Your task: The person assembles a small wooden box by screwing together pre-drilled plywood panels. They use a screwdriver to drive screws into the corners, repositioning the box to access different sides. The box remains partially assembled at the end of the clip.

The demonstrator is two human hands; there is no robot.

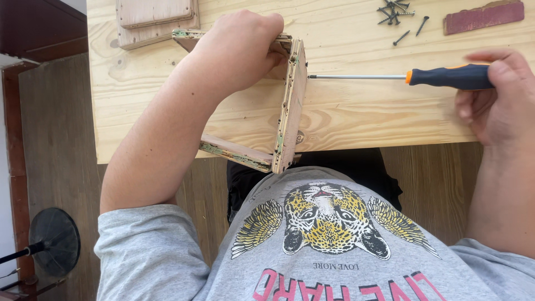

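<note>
Gripping the wooden frame (278, 100), left hand (239, 47); right hand (499, 95) clasps a level screwdriver (401, 77).

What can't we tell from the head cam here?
- Head view: screwdriver tip meets the wooden frame; any screw there is too small to see.
- Left hand covers the frame's top corner.
- Right hand hides the handle's end.
- Wood panels are cut off by the top edge.

Pale pine table (356, 120); screwdriver (446, 77) handle dark blue with orange; dark red block (484, 17); grey shirt (334, 262) with yellow-black leopard print
</note>
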